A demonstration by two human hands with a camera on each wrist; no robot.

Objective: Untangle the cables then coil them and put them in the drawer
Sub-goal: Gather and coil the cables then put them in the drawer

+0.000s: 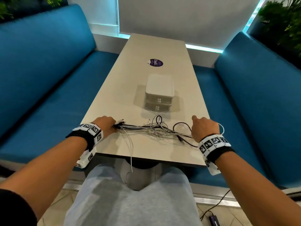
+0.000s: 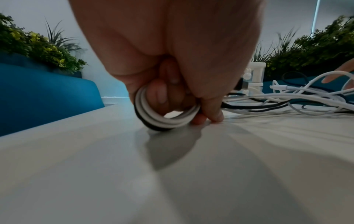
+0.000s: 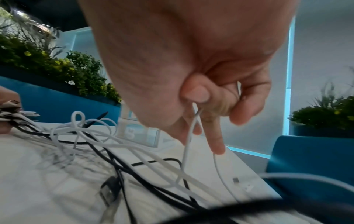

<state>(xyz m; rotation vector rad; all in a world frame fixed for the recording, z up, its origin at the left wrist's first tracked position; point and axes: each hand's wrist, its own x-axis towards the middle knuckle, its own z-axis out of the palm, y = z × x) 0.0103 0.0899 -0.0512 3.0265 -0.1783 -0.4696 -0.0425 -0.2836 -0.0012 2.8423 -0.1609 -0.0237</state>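
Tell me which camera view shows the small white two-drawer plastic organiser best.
The head view: the small white two-drawer plastic organiser stands unobstructed on the beige table, both drawers closed. The left wrist view shows only a strip beside the left hand; the right wrist view shows it blurred behind the right hand.

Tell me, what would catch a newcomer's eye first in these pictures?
Most likely the tangle of black and white cables sprawled across the near end of the pale table. The left hand grips a bundle of cable ends at the tangle's left, while the right hand pinches a thin white cable at its right. Just beyond stands a small white drawer unit, both drawers closed.
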